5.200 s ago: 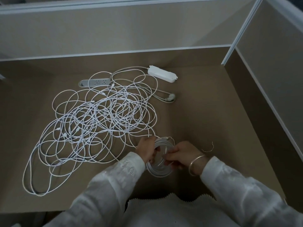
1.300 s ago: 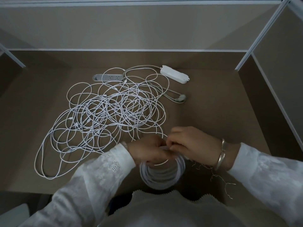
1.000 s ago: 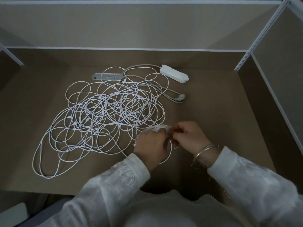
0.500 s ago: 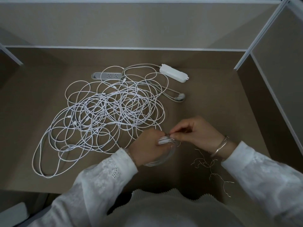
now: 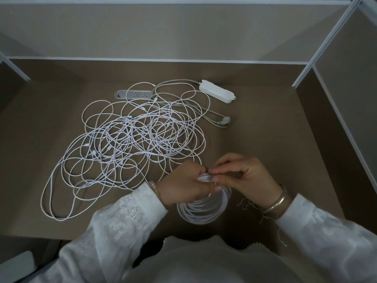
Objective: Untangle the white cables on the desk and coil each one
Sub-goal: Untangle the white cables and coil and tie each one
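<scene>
The left hand (image 5: 183,185) is gripping the top of a coiled white cable (image 5: 204,209) near the front edge of the desk (image 5: 265,139), its fingers curled round the bunched turns so that the rest of the coil is hanging below and to the right of the knuckles, just in front of the person's body. The right hand (image 5: 242,176) is sitting directly beside it, touching it at the fingertips, with thumb and forefinger pinching at the same bunched spot on the coil; whether they are holding a cable end or a thin tie there is too small to tell. A metal bangle (image 5: 275,203) is sitting on the right wrist, and a few thin, pale stray threads (image 5: 251,205) are lying on the desk just under that wrist. The tangled white cables (image 5: 132,144) are spreading across the middle of the desk, to the left of and behind both hands, with the nearest loops passing just beside the left hand's knuckles and the widest loops reaching out toward the left front corner. Toward the back edge, a grey socket strip (image 5: 134,94) is lying flat against the far side of the tangle, and a white power strip (image 5: 217,93) is lying to its right, its thicker grey cord (image 5: 204,117) curving forward to a plug (image 5: 224,121) well behind the right hand.
</scene>
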### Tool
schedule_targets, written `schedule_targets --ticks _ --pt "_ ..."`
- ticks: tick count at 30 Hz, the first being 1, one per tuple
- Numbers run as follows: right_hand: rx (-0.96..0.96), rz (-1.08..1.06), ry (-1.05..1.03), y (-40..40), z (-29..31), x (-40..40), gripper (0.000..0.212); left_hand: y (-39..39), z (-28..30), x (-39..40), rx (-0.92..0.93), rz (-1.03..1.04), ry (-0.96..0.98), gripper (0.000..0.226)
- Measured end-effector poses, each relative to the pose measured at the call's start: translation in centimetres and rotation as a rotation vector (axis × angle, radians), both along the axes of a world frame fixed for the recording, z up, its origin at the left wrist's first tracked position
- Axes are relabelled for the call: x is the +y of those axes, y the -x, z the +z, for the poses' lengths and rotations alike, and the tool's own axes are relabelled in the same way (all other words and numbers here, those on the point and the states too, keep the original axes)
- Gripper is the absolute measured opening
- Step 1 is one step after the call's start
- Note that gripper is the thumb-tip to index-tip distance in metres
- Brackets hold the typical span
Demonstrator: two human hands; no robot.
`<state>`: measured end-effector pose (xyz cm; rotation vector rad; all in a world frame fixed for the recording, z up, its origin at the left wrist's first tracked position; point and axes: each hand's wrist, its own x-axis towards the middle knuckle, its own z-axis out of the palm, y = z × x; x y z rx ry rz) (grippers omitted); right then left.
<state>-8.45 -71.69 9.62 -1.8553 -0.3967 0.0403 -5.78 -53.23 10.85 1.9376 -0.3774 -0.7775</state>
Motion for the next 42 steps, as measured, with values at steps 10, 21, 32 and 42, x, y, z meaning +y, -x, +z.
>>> schedule_targets --ticks 10,21,32,42 --pt "-0.225 -0.065 0.192 0.4 -1.3 0.2 0.030 -0.4 -0.1 -0.5 0.045 0.008 -0.030 0.014" --pt "-0.116 0.062 0.377 -0.4 -1.1 0.3 0.035 -1.9 0.1 -0.2 0.213 -0.053 0.048 0.052" --pt "0.611 -0.131 -0.156 -3.2 -3.1 -2.9 0.006 -3.2 -4.9 -0.4 0.571 0.282 0.417 0.036" --pt "0.920 -0.542 -0.513 -4.7 -7.6 -5.6 0.019 -5.6 -9.3 -4.9 0.643 0.533 0.397 0.020"
